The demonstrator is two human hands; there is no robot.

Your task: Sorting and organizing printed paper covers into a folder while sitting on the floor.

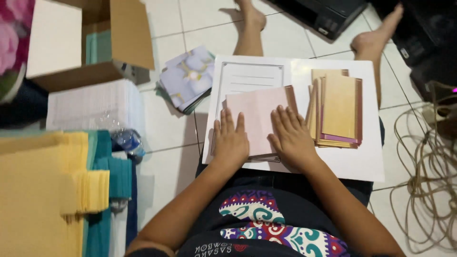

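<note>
Both hands lie flat, palms down and fingers spread, gripping nothing: left hand (230,139) on the near-left part of a pale pink folded card (257,119), right hand (290,135) on its near-right part, fingertips pointing away from the body. The pink card rests on a white board (352,164) balanced across the seated person's lap, and partly covers a white sheet with a printed grey frame (250,77) that lies beneath it. A thin brown edge shows along the card's right side, suggesting a coloured inner face. Just beside the right hand, still on the board, stands a fanned stack of tan cards with purple borders (339,109), not touching the pink card. To press the fold well, it would seem best to keep both palms level and bear down evenly, sliding outward from the middle so the edges stay aligned and the card does not skid on the smooth board; the board itself, perched on the legs, could tip if weight falls near one corner.

Farther out, on the tiled floor (166,128), lies a small pile of floral-printed sheets (188,76), well apart from the left hand. Beyond it sits an open cardboard box (126,33), with a block of white paper (93,107) in front of it, and stacks of yellow and teal paper (57,185) at the near left. A loose coil of beige cord (423,166) lies at the right.
</note>
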